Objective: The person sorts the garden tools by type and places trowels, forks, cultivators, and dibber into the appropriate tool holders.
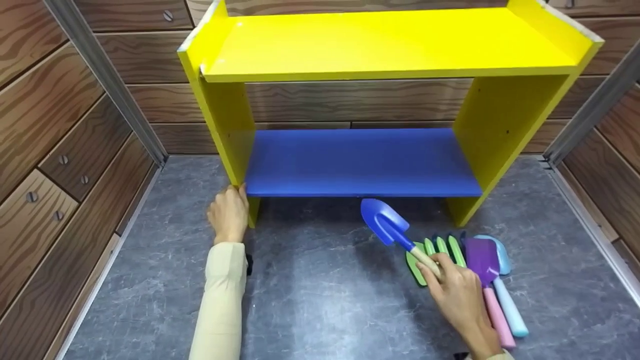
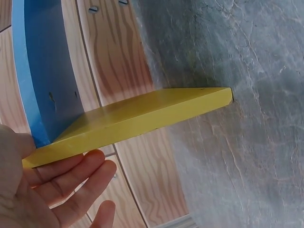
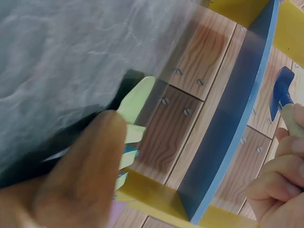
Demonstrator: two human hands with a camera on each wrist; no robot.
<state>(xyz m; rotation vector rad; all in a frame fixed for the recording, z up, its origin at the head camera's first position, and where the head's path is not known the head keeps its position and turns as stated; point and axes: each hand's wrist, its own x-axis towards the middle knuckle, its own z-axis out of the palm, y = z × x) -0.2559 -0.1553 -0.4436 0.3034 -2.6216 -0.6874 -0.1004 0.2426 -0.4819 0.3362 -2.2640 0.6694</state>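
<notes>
A small yellow shelf unit (image 1: 390,42) with a blue board (image 1: 360,160) stands before me. My left hand (image 1: 228,212) grips the lower front edge of its left side panel (image 2: 128,121), fingers on the outer face. In my right hand (image 1: 460,295) is a small blue trowel (image 1: 384,220), held by its pale wooden handle (image 1: 426,262). The blade points up and left, near the blue board's front edge; in the right wrist view, the trowel (image 3: 281,90) shows partly. Beneath the right hand lie a green garden fork (image 1: 455,250) and a green-bladed tool (image 1: 416,265).
Right of the green tools lie a purple shovel (image 1: 482,257) with a pink handle and a light blue tool (image 1: 510,307). Wood-patterned walls (image 1: 50,150) enclose the grey marbled floor (image 1: 320,310) at the back and both sides.
</notes>
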